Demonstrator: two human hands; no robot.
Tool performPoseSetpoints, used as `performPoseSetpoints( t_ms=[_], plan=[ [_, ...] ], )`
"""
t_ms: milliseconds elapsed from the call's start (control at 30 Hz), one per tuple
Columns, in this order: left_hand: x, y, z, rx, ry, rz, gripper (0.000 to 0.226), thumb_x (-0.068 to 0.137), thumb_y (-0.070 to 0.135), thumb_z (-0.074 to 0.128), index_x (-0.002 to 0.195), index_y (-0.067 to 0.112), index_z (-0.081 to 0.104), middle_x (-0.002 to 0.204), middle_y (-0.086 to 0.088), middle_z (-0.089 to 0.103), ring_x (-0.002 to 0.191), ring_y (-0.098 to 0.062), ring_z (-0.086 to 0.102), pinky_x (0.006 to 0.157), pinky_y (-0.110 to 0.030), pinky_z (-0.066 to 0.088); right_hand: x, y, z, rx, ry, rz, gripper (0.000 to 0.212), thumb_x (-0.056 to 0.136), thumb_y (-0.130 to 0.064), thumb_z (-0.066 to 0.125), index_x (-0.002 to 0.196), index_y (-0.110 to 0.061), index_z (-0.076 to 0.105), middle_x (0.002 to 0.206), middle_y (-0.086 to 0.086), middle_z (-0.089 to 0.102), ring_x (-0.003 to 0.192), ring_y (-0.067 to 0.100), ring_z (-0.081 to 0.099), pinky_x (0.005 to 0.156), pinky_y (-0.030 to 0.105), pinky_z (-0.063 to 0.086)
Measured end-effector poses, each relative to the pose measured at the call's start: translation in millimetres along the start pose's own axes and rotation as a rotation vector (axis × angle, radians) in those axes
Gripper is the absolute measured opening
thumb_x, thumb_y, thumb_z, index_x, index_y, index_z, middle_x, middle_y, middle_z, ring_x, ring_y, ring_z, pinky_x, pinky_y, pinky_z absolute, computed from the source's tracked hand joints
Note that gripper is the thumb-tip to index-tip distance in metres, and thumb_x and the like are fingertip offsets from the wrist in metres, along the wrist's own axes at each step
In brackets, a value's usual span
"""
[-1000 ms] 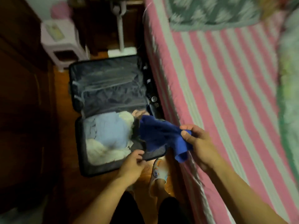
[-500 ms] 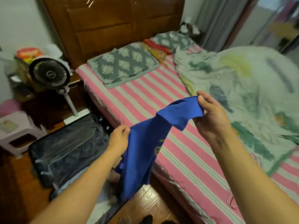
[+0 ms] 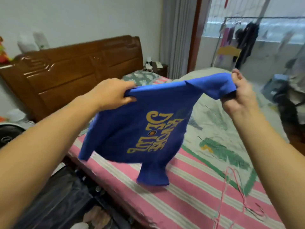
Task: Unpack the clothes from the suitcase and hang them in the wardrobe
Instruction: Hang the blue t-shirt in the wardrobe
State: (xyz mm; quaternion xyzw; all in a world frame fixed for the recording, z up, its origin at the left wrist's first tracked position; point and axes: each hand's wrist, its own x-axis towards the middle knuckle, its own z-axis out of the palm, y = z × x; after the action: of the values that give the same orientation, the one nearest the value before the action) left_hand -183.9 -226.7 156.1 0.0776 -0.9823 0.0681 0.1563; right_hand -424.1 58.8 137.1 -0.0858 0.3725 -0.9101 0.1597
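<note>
— Above the pink striped bed [image 3: 181,204], what's up?
— Left hand [image 3: 113,94] and right hand [image 3: 239,95] each grip the blue gold-lettered T-shirt [image 3: 137,129].
— The black open suitcase [image 3: 62,200]?
— Contents too blurred.

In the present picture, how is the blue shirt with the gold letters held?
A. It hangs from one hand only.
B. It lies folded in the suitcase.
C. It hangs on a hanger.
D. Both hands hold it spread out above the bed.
D: the left hand and the right hand each grip the upper edge of the blue shirt, which hangs spread between them over the striped bed.
</note>
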Motion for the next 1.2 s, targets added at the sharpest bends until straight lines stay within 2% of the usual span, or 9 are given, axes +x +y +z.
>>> performPoseSetpoints(
  t_ms=[167,267,367,500,633,767,967,1067,1200],
  plan=[
    [-26,31,103,0.099,-0.33,-0.195,0.021,0.093,0.04,0.063,0.096,0.02,0.065,0.095,-0.011,0.071,0.094,-0.035,0.067,0.067,-0.033,0.041,10,-9,-117,0.012,0.143,0.079,0.012,0.093,-0.014,0.063,0.097,-0.022,0.055,0.077,-0.003,0.069,0.074,0.012,0.07,0.077,0.034,0.061],
    [-67,65,212,0.131,-0.531,-0.149,0.016,0.088,0.034,0.065,0.096,0.021,0.067,0.093,-0.007,0.071,0.094,-0.032,0.067,0.076,-0.034,0.049,-3,34,-222,-0.014,0.367,0.273,0.058,0.048,-0.009,0.094,0.092,-0.014,0.056,0.084,0.004,0.062,0.079,0.015,0.064,0.082,0.029,0.059],
    [-105,90,303,0.084,-0.738,-0.175,0.03,0.085,0.044,0.064,0.107,0.023,0.063,0.105,-0.004,0.065,0.102,-0.032,0.065,0.081,-0.036,0.049,-65,88,-286,-0.239,0.641,0.555,0.017,0.091,-0.001,0.055,0.084,-0.016,0.052,0.051,-0.004,0.059,0.045,0.005,0.058,0.044,0.017,0.05],
    [-103,82,363,-0.165,-0.981,-0.251,0.014,0.089,0.034,0.06,0.092,0.021,0.065,0.109,-0.01,0.063,0.105,-0.031,0.063,0.08,-0.034,0.049,-132,145,-334,-0.4,0.924,0.763,0.018,0.096,-0.003,0.045,0.088,-0.01,0.059,0.046,0.0,0.063,0.037,0.011,0.061,0.035,0.024,0.05],
    [-70,43,371,-0.375,-1.322,-0.187,0.025,0.083,0.027,0.065,0.067,0.013,0.053,0.07,-0.002,0.063,0.064,-0.018,0.055,0.053,-0.016,0.036,-115,165,-325,-0.311,1.108,0.734,0.022,0.094,-0.004,0.041,0.077,-0.013,0.051,0.039,-0.001,0.055,0.029,0.008,0.052,0.034,0.029,0.052],
    [-26,-27,380,-0.096,-1.328,-0.351,0.03,0.091,0.024,0.054,0.111,0.009,0.071,0.113,-0.011,0.072,0.092,-0.025,0.068,0.075,-0.029,0.055,-41,179,-256,-0.191,0.947,0.538,0.017,0.094,-0.003,0.045,0.1,-0.009,0.06,0.065,0.007,0.069,0.052,0.016,0.068,0.048,0.028,0.058],
    [-43,-39,418,0.208,-1.47,-0.271,0.063,0.069,0.035,0.064,0.127,0.013,0.068,0.128,-0.009,0.068,0.116,-0.024,0.066,0.098,-0.034,0.052,-12,236,-173,-0.455,0.134,0.707,0.054,0.097,-0.008,0.056,0.136,-0.04,0.039,0.117,0.005,0.066,0.092,0.022,0.07,0.087,0.042,0.056],
    [-62,3,419,0.129,-1.48,-0.306,0.048,0.093,0.033,0.053,0.138,0.016,0.056,0.142,-0.006,0.057,0.128,-0.021,0.057,0.104,-0.029,0.045,-47,247,-230,-0.718,0.303,0.79,0.048,0.096,-0.012,0.057,0.14,-0.026,0.044,0.111,0.009,0.069,0.082,0.018,0.066,0.075,0.034,0.052],
    [-66,69,433,-0.135,-1.406,-0.373,0.036,0.098,0.03,0.053,0.125,0.008,0.063,0.131,-0.01,0.063,0.116,-0.023,0.062,0.093,-0.027,0.048,-98,213,-364,-1.107,0.528,1.089,0.013,0.096,-0.008,0.051,0.097,-0.006,0.063,0.098,0.022,0.066,0.077,0.026,0.059,0.076,0.044,0.058]
  ],
)
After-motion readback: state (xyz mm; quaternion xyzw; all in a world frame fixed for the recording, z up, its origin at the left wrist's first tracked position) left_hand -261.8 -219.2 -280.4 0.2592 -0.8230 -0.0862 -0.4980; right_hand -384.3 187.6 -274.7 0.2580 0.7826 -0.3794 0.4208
